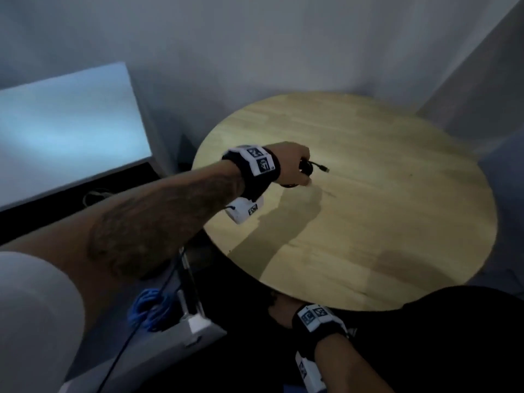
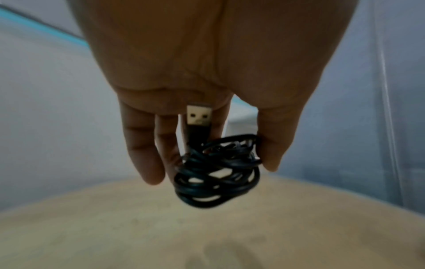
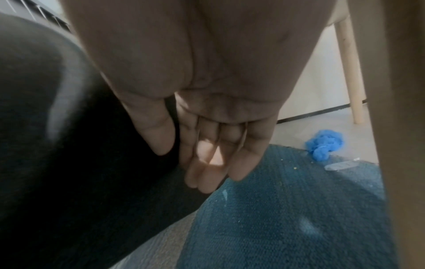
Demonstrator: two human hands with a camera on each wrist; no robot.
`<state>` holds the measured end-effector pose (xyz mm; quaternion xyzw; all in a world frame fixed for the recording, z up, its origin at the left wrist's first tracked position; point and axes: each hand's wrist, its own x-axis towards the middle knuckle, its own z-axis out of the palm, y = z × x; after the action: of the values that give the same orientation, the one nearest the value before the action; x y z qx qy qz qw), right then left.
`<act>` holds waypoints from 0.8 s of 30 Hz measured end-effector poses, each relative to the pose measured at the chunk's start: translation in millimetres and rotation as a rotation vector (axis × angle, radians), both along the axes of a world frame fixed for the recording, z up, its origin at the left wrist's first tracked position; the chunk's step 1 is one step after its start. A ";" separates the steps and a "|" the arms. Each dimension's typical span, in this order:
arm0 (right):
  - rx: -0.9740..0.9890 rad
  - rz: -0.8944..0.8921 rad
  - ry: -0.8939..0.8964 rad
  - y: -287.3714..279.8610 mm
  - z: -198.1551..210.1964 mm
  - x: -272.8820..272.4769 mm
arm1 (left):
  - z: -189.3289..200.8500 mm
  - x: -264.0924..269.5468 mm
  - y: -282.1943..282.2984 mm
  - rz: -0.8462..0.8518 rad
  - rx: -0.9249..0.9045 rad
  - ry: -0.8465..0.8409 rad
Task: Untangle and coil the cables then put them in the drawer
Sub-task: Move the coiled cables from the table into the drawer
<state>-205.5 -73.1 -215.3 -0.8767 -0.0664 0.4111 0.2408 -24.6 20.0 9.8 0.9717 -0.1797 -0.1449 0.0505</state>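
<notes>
L hand [image 2: 207,72] grips coiled black cable [image 2: 218,172] above table [image 1: 368,222].

Right hand [image 1: 280,313] partly under table [image 1: 368,222]

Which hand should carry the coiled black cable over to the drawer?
Left. The left hand already grips the black cable above the table; the right hand hangs empty under the table.
</notes>
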 end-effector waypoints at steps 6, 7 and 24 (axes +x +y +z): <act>-0.044 0.063 -0.036 -1.6 11.4 -7.0 | 101.3 -94.0 137.1 0.168 -0.013 -0.123; -0.054 0.053 -0.053 -3.1 3.0 -5.3 | 106.3 -111.4 159.5 0.200 0.011 -0.112; -0.235 0.260 -0.049 -5.0 15.7 -6.6 | 35.2 -258.1 248.1 0.036 0.200 0.009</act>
<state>-212.1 -78.0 -199.5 -0.8926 -0.1364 0.4222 0.0799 -282.7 268.1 45.1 0.9743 -0.1465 -0.1657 -0.0433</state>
